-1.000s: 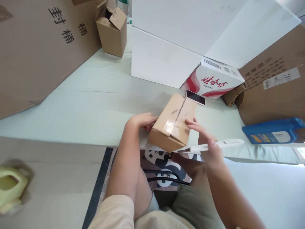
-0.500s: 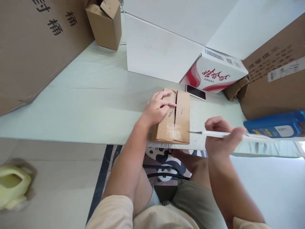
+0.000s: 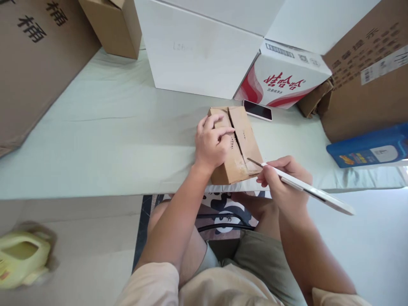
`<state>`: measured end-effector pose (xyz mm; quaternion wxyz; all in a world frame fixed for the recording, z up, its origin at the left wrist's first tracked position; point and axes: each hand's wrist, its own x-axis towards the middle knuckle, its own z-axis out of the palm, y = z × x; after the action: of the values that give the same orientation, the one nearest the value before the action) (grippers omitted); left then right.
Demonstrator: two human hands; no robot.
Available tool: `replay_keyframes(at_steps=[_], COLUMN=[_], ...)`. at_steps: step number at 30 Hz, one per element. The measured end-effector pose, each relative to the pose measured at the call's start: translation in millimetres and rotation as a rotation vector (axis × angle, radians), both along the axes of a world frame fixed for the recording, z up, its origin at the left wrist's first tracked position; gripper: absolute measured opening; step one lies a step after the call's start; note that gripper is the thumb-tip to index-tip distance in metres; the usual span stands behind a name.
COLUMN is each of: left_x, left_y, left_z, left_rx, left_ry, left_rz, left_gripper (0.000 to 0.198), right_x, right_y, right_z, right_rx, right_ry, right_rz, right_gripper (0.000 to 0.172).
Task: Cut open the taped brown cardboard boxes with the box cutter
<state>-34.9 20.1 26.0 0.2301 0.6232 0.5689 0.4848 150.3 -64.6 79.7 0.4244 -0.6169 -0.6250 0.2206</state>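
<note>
A small brown cardboard box [image 3: 250,140] lies near the front edge of the table, turned at a slant. A dark gap runs between its top flaps, and tape covers the near end. My left hand [image 3: 213,138] rests on the left flap with its fingers spread, one fingertip at the gap. White and long, a utility knife [image 3: 301,185] is gripped in my right hand [image 3: 283,178], fingers closed round it. Its thin blade points left over the taped near end of the seam; whether the tip touches the tape I cannot tell.
A phone [image 3: 257,110] lies just behind the box. Further back stand a white panel-like box [image 3: 204,55], a red-and-white carton [image 3: 280,78] and a brown carton [image 3: 114,29]. A blue container [image 3: 366,146] lies at right. On the floor at left is a yellow jug [image 3: 25,259].
My right hand has brought the knife leftward, its blade now over the box's taped end. The box has turned at a slant, with my left hand still on top. The view has shifted slightly.
</note>
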Motion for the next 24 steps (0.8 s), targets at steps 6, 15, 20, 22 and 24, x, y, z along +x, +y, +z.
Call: replay_keyframes(at_steps=[6, 15, 20, 22, 24], left_x=[-0.6, -2.6, -3.4, -3.1, -2.5], left_y=[1.2, 1.4, 1.2, 0.6, -0.1], left_z=[-2.3, -4.7, -6.0, -5.5, -4.6], left_rx=[0.021, 0.018, 0.018, 0.011, 0.003], left_ry=[0.03, 0.068, 0.088, 0.082, 0.063], left_rz=[-0.013, -0.019, -0.016, -0.008, 0.006], left_gripper=[0.037, 0.037, 0.037, 0.039, 0.041], right_x=[-7.0, -9.7, -12.9, -11.9, -10.4], right_y=[4.9, 7.8, 8.5, 6.3, 2.4], right_z=[-0.5, -4.3, -0.9, -0.2, 0.5], right_rx=[0.038, 0.192, 0.192, 0.181, 0.187], right_ry=[-0.227, -0.305, -0.428, -0.433, -0.43], right_rz=[0.004, 0.109, 0.18, 0.195, 0.205], right_gripper=[0.015, 0.016, 0.018, 0.02, 0.02])
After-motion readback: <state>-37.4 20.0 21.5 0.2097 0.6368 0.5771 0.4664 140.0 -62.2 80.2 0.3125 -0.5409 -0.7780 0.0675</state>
